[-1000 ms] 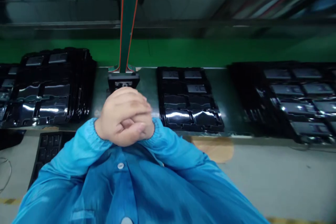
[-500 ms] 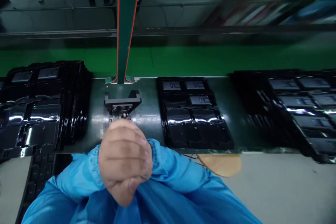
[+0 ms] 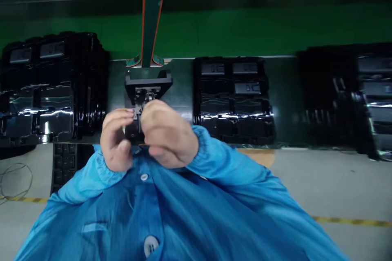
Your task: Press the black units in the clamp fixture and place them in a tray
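My left hand (image 3: 118,140) is raised in front of my chest, its fingers loosely curled and its thumb apart, with nothing visible in it. My right hand (image 3: 168,132) hovers close beside it, back of the hand up, somewhat blurred. Its fingers bend toward the left hand, its thumb sits lower and apart, and I see no object in it. Just beyond the hands stands a black fixture (image 3: 148,83) with a metal clamp mechanism, partly hidden by my right fingers. Neither hand can be seen gripping it.
Stacked black plastic trays (image 3: 53,85) stand at the left. Right of the fixture lies a smaller pile of black trays (image 3: 234,102) with some grey flat parts in pockets. More trays (image 3: 376,89) are at far right. A green post (image 3: 150,16) rises behind the fixture, before a green belt (image 3: 245,30).
My hands were clasped together and have come apart, left hand to the left and right hand to the right. The view has tilted downward, showing more of the blue coat.
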A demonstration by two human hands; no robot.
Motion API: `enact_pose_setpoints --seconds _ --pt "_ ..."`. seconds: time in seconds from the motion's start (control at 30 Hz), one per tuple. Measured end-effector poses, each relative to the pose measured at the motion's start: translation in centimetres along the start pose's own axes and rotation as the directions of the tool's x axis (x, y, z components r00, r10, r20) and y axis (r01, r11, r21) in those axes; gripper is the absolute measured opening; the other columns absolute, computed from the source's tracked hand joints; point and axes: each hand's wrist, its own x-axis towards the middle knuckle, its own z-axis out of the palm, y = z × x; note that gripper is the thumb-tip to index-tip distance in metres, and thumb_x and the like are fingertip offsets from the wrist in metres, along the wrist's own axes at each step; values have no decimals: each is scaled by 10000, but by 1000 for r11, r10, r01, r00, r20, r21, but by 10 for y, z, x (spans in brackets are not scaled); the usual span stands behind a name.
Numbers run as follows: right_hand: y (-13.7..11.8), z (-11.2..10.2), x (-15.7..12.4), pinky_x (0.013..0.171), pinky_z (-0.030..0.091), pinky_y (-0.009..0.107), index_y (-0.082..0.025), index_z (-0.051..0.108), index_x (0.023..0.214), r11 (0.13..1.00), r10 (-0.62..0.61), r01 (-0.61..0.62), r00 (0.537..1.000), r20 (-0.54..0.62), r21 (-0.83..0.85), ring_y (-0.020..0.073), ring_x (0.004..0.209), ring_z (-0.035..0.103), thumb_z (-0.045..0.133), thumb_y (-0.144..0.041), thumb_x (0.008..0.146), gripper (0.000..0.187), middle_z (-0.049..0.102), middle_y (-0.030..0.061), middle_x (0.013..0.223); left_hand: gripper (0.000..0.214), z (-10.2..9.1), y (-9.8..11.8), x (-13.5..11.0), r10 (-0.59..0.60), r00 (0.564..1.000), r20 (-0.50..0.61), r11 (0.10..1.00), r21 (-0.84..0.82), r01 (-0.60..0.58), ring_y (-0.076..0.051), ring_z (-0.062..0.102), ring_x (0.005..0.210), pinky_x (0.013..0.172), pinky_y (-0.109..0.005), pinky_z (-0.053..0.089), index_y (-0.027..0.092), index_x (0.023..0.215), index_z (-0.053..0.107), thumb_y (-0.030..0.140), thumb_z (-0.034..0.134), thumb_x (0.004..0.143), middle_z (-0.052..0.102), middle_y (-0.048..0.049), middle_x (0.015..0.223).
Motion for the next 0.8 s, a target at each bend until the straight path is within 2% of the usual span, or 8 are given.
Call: enact_pose_setpoints --seconds 0.07,0.13,0.23,0.33,0.47,0.6,0.7,0.8 --pt "-9 -9 16 984 590 449 -299 677 1079 984 -105 85 987 -125 -158 208 981 693 550 -377 1060 150 681 15 975 260 -3 -7 1 -14 999 45 1000 4 14 -306 698 1136 1004 -487 583 245 1137 700 447 597 1008 717 -100 1161" --pt "-15 -22 35 1018 569 384 -273 621 1248 958 -11 -49 978 -209 -281 170 1035 692 498 -308 1101 195 674 9 1108 187 0 -20 1 -95 977 193 990 117 74 -276 716 1038 969 -443 576 226 1104 715 340 660 967 750 -86 1093" --pt "-8 -41 59 1023 536 339 -234 604 1247 889 172 -252 958 -230 -382 148 1043 691 511 -333 1115 190 654 -29 1098 208 9 -39 -1 -247 909 336 947 281 153 -259 725 969 926 -412 571 211 1106 724 309 705 924 784 -86 1078" --pt "11 -51 62 1043 522 369 -223 633 1161 848 264 -346 933 -246 -402 186 1100 688 524 -435 1118 241 652 -24 1040 257 17 -50 -2 -327 884 333 929 287 236 -229 722 895 863 -374 571 200 1149 717 314 714 919 798 -86 1067" --pt "35 -48 28 1101 503 461 -239 634 1184 851 157 -327 905 -396 -410 253 1200 644 513 -501 1106 300 662 42 1146 303 23 -52 5 -395 867 303 914 229 336 -199 704 793 781 -338 543 185 1175 686 332 721 912 805 -65 980" --pt "45 -34 -28 1023 515 480 -230 644 1090 855 48 -353 783 -620 -379 261 1103 634 470 -424 1094 260 642 67 1071 321 28 -50 16 -424 835 352 905 121 409 -180 669 683 681 -300 481 182 1156 650 393 714 922 741 0 768" --pt "45 -17 -70 866 521 421 -229 624 927 856 84 -402 728 -680 -325 225 901 630 539 -339 1042 181 631 35 916 339 34 -47 23 -426 823 376 902 105 418 -175 642 642 658 -293 454 178 1136 627 412 727 911 710 23 703" --pt "38 1 -102 814 522 404 -235 622 886 847 205 -468 724 -659 -251 219 856 635 557 -300 1028 170 644 32 889 356 36 -46 26 -436 816 380 898 132 419 -168 616 621 638 -288 434 168 1147 612 399 729 903 694 29 678"
